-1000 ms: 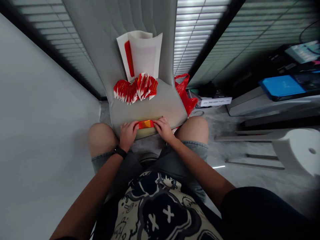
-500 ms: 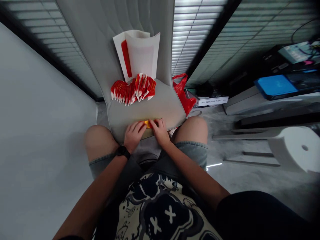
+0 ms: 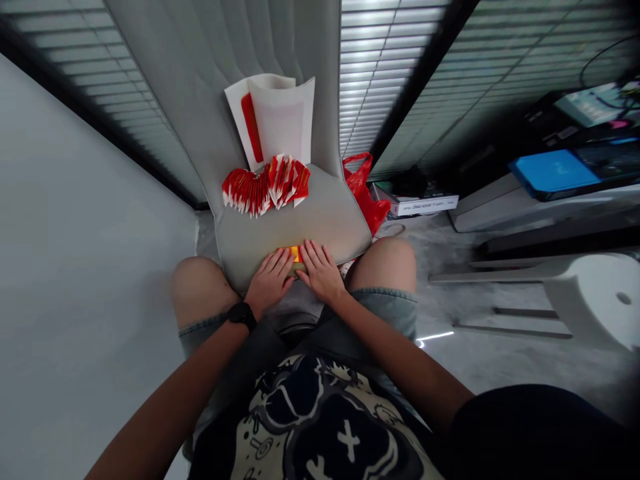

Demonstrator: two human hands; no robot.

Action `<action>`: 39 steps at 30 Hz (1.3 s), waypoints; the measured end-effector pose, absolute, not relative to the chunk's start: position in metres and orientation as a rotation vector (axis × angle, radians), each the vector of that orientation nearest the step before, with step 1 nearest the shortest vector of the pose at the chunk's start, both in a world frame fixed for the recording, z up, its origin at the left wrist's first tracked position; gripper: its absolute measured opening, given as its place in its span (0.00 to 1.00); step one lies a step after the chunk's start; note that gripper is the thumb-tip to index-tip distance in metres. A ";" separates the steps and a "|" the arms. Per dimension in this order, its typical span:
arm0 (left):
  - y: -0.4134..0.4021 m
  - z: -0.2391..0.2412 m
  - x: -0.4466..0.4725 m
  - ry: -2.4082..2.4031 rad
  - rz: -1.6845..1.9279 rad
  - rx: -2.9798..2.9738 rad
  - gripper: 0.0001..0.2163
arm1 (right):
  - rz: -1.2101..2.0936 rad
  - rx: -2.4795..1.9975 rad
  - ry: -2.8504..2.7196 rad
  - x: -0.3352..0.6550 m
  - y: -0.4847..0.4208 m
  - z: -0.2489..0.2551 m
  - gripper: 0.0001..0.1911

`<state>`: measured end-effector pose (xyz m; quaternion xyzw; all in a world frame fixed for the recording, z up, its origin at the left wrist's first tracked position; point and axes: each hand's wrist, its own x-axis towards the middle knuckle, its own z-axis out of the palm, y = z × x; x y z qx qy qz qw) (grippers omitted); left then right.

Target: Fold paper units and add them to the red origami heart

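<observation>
- The left hand (image 3: 269, 281) and right hand (image 3: 321, 271) are held flat and open, fingers spread, over a folded red-and-yellow paper piece (image 3: 295, 253), which is mostly covered, at the front of a grey seat cushion (image 3: 327, 220).
- A fanned row of folded red-and-white packets (image 3: 265, 187) is laid at 12 o'clock; many are done, and what is left cannot be told.
- White paper sheets (image 3: 275, 117) are propped behind at 12 o'clock.
- A red plastic bag (image 3: 365, 193) is seen at 1 o'clock.

**Soft daylight, dark corners**

Daylight comes through the window blinds (image 3: 385, 67) at 1 o'clock, pale and slightly glaring. The grey wall (image 3: 85, 220) at 9 o'clock looks dim and flat. Deep shadow fills the 5 o'clock corner, and a thin white glint marks the floor (image 3: 435, 338) at 4 o'clock. The folded red paper pieces (image 3: 265, 187) stay sharp at centre, while wide-angle distortion bends the edges.
</observation>
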<state>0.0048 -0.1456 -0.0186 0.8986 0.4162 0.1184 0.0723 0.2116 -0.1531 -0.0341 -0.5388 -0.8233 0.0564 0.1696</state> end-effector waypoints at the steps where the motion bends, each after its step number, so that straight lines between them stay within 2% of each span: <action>1: -0.145 -0.018 0.004 1.247 0.356 2.697 0.27 | 0.160 -1.526 -2.346 0.212 -0.153 -0.034 0.35; 6: -0.146 -0.012 0.005 1.262 0.392 2.701 0.25 | 0.131 -1.492 -2.406 0.220 -0.149 -0.033 0.33; 10: -0.155 -0.008 0.009 1.282 0.428 2.711 0.24 | 0.080 -1.386 -2.491 0.227 -0.158 -0.028 0.24; 14: -0.164 -0.001 0.008 1.265 0.483 2.685 0.17 | 0.131 -1.268 -2.486 0.226 -0.179 -0.012 0.16; 17: -0.172 0.007 0.005 1.285 0.627 2.459 0.12 | 0.253 -1.377 -2.244 0.220 -0.195 0.007 0.14; 19: -0.180 0.011 0.006 1.336 0.803 2.073 0.11 | 0.398 -1.517 -1.964 0.215 -0.202 0.017 0.17; 22: -0.191 0.013 0.012 1.335 1.017 1.341 0.15 | 0.818 -1.560 -1.570 0.204 -0.206 0.019 0.22; 26: -0.201 0.011 0.022 1.277 1.063 0.913 0.18 | 1.304 -1.394 -1.281 0.191 -0.203 0.005 0.17; 31: -0.203 0.015 0.024 1.304 1.038 0.862 0.18 | 1.369 -1.387 -1.207 0.194 -0.198 0.001 0.13; 39: -0.205 0.026 0.019 1.361 0.951 0.919 0.15 | 1.343 -1.399 -1.438 0.211 -0.196 0.014 0.11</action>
